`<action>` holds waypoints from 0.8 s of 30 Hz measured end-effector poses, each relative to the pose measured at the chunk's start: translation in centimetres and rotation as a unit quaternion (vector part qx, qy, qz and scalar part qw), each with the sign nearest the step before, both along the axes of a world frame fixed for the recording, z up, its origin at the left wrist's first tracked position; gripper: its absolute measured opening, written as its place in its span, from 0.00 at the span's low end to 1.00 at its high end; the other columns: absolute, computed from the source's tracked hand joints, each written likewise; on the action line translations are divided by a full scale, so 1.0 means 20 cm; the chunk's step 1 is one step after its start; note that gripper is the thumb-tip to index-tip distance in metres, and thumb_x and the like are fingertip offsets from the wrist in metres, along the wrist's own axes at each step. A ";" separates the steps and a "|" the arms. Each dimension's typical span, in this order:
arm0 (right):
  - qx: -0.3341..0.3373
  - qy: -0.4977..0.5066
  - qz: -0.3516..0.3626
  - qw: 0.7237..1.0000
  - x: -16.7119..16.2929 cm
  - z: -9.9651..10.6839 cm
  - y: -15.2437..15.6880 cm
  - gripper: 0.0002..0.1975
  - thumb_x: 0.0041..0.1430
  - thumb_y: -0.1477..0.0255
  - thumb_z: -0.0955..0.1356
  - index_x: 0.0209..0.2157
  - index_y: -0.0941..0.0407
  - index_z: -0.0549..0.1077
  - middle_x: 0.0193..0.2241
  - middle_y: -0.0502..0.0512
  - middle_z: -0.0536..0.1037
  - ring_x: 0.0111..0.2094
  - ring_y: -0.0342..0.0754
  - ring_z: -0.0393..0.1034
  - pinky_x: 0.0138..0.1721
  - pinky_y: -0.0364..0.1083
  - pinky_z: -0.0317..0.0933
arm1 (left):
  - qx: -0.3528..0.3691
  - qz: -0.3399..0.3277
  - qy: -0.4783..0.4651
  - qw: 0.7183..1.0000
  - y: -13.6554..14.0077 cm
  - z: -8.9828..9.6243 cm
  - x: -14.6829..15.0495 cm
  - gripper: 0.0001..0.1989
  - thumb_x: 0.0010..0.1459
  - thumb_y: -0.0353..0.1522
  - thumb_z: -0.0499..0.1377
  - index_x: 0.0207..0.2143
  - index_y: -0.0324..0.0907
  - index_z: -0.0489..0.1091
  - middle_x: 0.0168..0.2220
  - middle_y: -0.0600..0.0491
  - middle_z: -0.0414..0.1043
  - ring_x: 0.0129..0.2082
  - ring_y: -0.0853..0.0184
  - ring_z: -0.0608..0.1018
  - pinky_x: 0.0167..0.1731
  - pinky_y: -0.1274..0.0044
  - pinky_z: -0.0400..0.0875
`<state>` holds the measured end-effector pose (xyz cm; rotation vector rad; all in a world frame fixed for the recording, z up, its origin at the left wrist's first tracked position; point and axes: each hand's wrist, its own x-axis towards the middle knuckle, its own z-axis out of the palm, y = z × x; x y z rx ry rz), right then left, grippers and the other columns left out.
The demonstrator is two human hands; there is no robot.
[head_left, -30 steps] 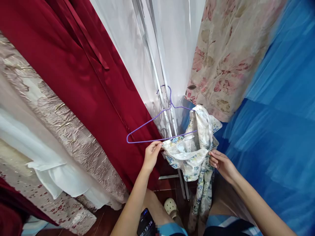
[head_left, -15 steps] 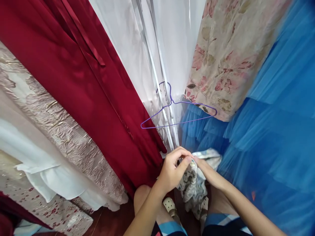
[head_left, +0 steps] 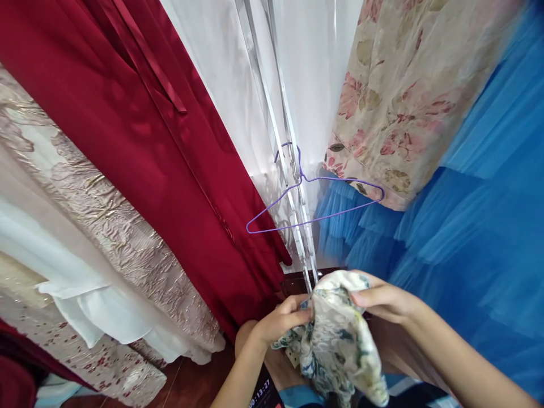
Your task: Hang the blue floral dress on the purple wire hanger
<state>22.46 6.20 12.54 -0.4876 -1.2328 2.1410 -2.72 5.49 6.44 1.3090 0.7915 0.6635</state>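
A thin patterned garment (head_left: 335, 328), whitish with grey, blue and yellow-green marks, hangs bunched between my hands above my lap. My left hand (head_left: 283, 323) pinches its left side, thumb against fingers. On the upper right edge, my right hand (head_left: 385, 297) grips the cloth with the thumb on top. The exact kind of garment cannot be made out from its folds. Just beyond my hands, a purple wire hanger (head_left: 314, 221) hangs with nothing on it, its hook at the pale metal uprights (head_left: 272, 107).
Long dresses hang all round: a dark red one (head_left: 170, 170) and a pinkish textured one (head_left: 106, 221) leftward, a floral one (head_left: 395, 113) and blue tulle (head_left: 476, 226) rightward. White fabric (head_left: 212, 62) hangs behind the uprights. A phone (head_left: 266, 391) showing digits lies by my lap.
My hands have moved apart, and the garment is lifted and spread between them. The left hand has come down and slightly left. The phone screen has come into view.
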 end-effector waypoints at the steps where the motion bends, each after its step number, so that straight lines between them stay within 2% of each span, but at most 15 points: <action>1: 0.009 -0.014 -0.014 1.000 0.03 0.03 0.02 0.20 0.46 0.64 0.77 0.41 0.59 0.80 0.34 0.60 0.82 0.35 0.54 0.77 0.40 0.48 0.67 | -0.007 -0.018 0.015 1.000 -0.01 -0.01 -0.02 0.23 0.52 0.46 0.65 0.42 0.37 0.75 0.36 0.47 0.73 0.41 0.60 0.74 0.41 0.73 0.68; 3: 0.031 -0.043 -0.045 0.998 0.09 0.11 0.05 0.18 0.46 0.65 0.77 0.38 0.60 0.80 0.31 0.60 0.82 0.32 0.54 0.76 0.37 0.49 0.67 | 0.007 -0.033 0.052 0.998 -0.02 -0.02 -0.07 0.17 0.50 0.39 0.65 0.37 0.35 0.75 0.30 0.51 0.71 0.33 0.65 0.72 0.34 0.77 0.65; 6: 0.079 -0.102 -0.107 0.986 0.16 0.22 0.11 0.14 0.45 0.66 0.77 0.33 0.60 0.81 0.29 0.60 0.81 0.29 0.54 0.75 0.32 0.48 0.66 | 0.102 0.029 0.144 0.984 0.00 0.02 -0.14 0.06 0.49 0.28 0.58 0.31 0.36 0.73 0.26 0.55 0.68 0.27 0.69 0.67 0.28 0.80 0.61; 8: 0.127 -0.147 -0.163 0.967 0.20 0.28 0.16 0.11 0.45 0.67 0.77 0.29 0.59 0.80 0.24 0.57 0.79 0.25 0.50 0.72 0.26 0.46 0.64 | 0.170 0.059 0.202 0.963 0.04 0.08 -0.21 0.08 0.49 0.25 0.53 0.28 0.37 0.72 0.26 0.55 0.69 0.27 0.68 0.68 0.30 0.78 0.63; 10: 0.197 -0.193 -0.208 0.938 0.23 0.33 0.23 0.09 0.46 0.68 0.77 0.25 0.58 0.79 0.20 0.52 0.75 0.20 0.45 0.66 0.21 0.43 0.57 | 0.238 0.057 0.252 0.936 0.09 0.15 -0.28 0.10 0.50 0.25 0.51 0.28 0.38 0.73 0.29 0.53 0.73 0.32 0.64 0.72 0.38 0.74 0.67; 11: 0.233 -0.214 -0.225 0.921 0.24 0.34 0.26 0.08 0.46 0.68 0.77 0.25 0.58 0.78 0.19 0.51 0.74 0.19 0.44 0.64 0.20 0.42 0.55 | 0.273 0.045 0.280 0.919 0.12 0.18 -0.32 0.11 0.51 0.24 0.51 0.28 0.39 0.73 0.32 0.53 0.75 0.35 0.62 0.73 0.46 0.70 0.66; 13: 0.293 -0.250 -0.247 0.889 0.25 0.36 0.32 0.09 0.47 0.67 0.76 0.28 0.58 0.80 0.21 0.51 0.75 0.21 0.44 0.65 0.21 0.42 0.56 | 0.334 0.023 0.352 0.874 0.19 0.26 -0.39 0.14 0.53 0.24 0.50 0.28 0.42 0.74 0.38 0.53 0.77 0.43 0.61 0.75 0.61 0.63 0.52; 15: 0.333 -0.276 -0.261 0.863 0.25 0.35 0.38 0.15 0.46 0.66 0.77 0.37 0.57 0.81 0.28 0.54 0.80 0.26 0.47 0.70 0.25 0.43 0.61 | 0.369 0.022 0.433 0.822 0.25 0.34 -0.46 0.15 0.56 0.26 0.49 0.29 0.44 0.75 0.42 0.53 0.77 0.48 0.60 0.74 0.65 0.59 0.37; 16: 0.350 -0.287 -0.265 0.851 0.24 0.34 0.41 0.20 0.46 0.66 0.77 0.42 0.57 0.81 0.33 0.55 0.81 0.30 0.50 0.73 0.28 0.44 0.64 | 0.380 0.033 0.470 0.796 0.29 0.38 -0.48 0.15 0.57 0.28 0.49 0.30 0.45 0.76 0.43 0.53 0.77 0.49 0.59 0.74 0.64 0.57 0.35; 18: 0.377 -0.316 -0.268 0.829 0.22 0.31 0.45 0.28 0.46 0.65 0.76 0.52 0.55 0.77 0.43 0.56 0.81 0.36 0.54 0.75 0.35 0.47 0.68 | 0.399 0.068 0.532 0.744 0.35 0.47 -0.53 0.15 0.60 0.32 0.49 0.31 0.45 0.76 0.42 0.51 0.78 0.48 0.58 0.74 0.62 0.56 0.44; 20: 0.392 -0.350 -0.260 0.810 0.19 0.28 0.49 0.33 0.50 0.63 0.74 0.58 0.54 0.71 0.49 0.57 0.79 0.40 0.56 0.76 0.42 0.51 0.69 | 0.420 0.110 0.577 0.692 0.39 0.56 -0.56 0.16 0.62 0.33 0.47 0.31 0.44 0.75 0.41 0.49 0.78 0.47 0.57 0.74 0.56 0.58 0.55; 22: 0.403 -0.372 -0.254 0.797 0.16 0.24 0.53 0.34 0.54 0.62 0.72 0.62 0.54 0.67 0.53 0.58 0.77 0.46 0.59 0.75 0.49 0.55 0.68 | 0.447 0.145 0.600 0.648 0.42 0.64 -0.58 0.16 0.62 0.33 0.47 0.31 0.44 0.75 0.42 0.49 0.78 0.49 0.55 0.73 0.52 0.59 0.59; 24: 0.413 -0.379 -0.256 0.787 0.14 0.21 0.56 0.33 0.56 0.62 0.70 0.62 0.56 0.67 0.57 0.59 0.73 0.53 0.61 0.71 0.56 0.57 0.63 | 0.480 0.176 0.594 0.621 0.44 0.71 -0.58 0.14 0.61 0.33 0.48 0.33 0.44 0.75 0.47 0.50 0.76 0.55 0.52 0.69 0.53 0.59 0.59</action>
